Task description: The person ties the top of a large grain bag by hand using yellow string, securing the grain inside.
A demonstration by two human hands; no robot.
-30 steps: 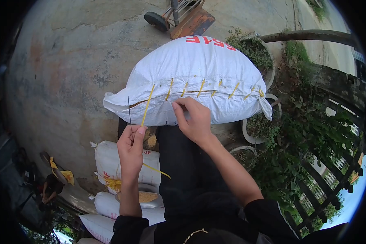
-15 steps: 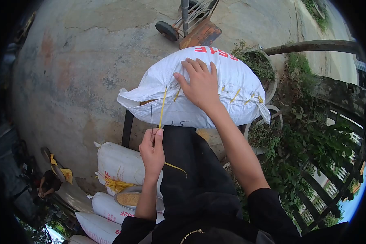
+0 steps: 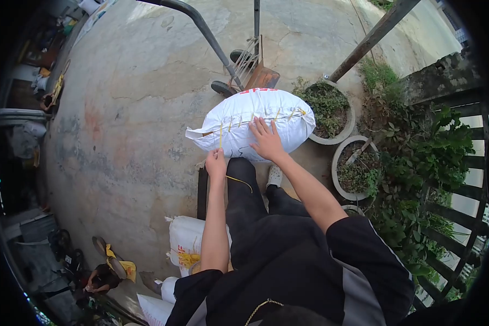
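**Sack being stitched on a stained concrete yard**

Blotchy concrete floor spreads wide on the left, with filled sacks lying near the person's feet. In the middle, the white sack rests just before a hand truck. The left hand pinches the yellow string. The right hand lies flat and open on the sack. Plant pots and a fence crowd the right.

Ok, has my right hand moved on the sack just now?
Yes. Against the yellow stitching on the sack, the right hand has drawn back to the near side, now only just reaching it.
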